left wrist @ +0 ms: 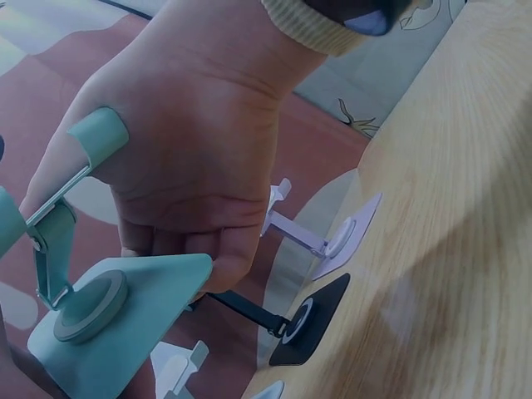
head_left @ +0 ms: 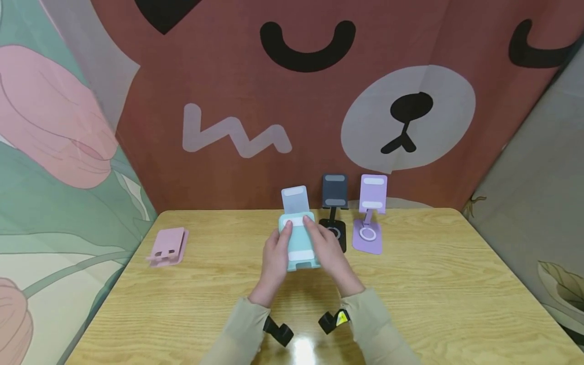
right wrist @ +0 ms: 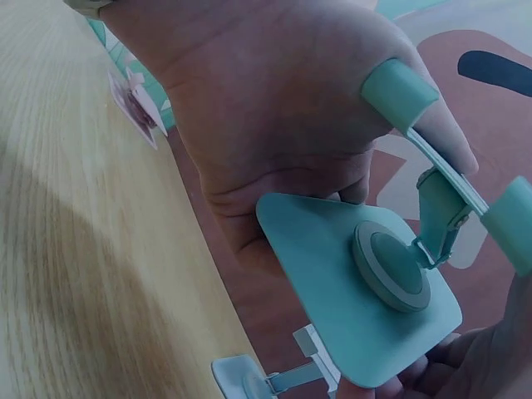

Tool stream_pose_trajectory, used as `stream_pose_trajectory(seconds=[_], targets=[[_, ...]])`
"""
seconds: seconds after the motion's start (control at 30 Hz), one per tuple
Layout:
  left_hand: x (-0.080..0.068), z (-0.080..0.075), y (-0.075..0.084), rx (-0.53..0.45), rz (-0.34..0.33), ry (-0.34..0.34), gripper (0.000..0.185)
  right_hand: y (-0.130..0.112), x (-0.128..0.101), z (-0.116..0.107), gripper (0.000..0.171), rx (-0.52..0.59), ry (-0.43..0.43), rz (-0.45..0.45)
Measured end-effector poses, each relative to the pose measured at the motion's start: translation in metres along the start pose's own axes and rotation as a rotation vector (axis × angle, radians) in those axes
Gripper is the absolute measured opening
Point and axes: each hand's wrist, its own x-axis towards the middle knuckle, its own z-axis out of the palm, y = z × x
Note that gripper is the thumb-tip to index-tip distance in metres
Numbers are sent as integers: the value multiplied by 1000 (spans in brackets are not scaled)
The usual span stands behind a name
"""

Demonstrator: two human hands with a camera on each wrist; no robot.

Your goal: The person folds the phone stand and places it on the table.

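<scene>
A mint-green phone stand [head_left: 301, 243] is held up over the middle of the table, between both hands. My left hand [head_left: 275, 256] grips its left side, thumb lying on the front plate. From the right, my right hand [head_left: 332, 257] grips it likewise, thumb near the top pad. Both wrist views show the stand's base [left wrist: 158, 299] with a round disc, a hinged arm and two curved lips [right wrist: 399, 93]; fingers curl behind the base. Just behind stands a pale grey-blue phone stand [head_left: 295, 200], mostly hidden in the head view.
Right of it stand a black phone stand [head_left: 335, 190], partly behind my right hand, and a purple phone stand [head_left: 373, 192]. A folded pink phone stand [head_left: 168, 246] lies at the table's left. A printed curtain [head_left: 228, 76] hangs behind the wooden table [head_left: 433, 294].
</scene>
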Motion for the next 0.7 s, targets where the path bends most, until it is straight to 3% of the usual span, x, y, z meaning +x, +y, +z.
stream_pose_trajectory(seconds=[0.7], targets=[[-2,1,-3,9,-23,10,60,5,-2,6,80,74,22,-2]])
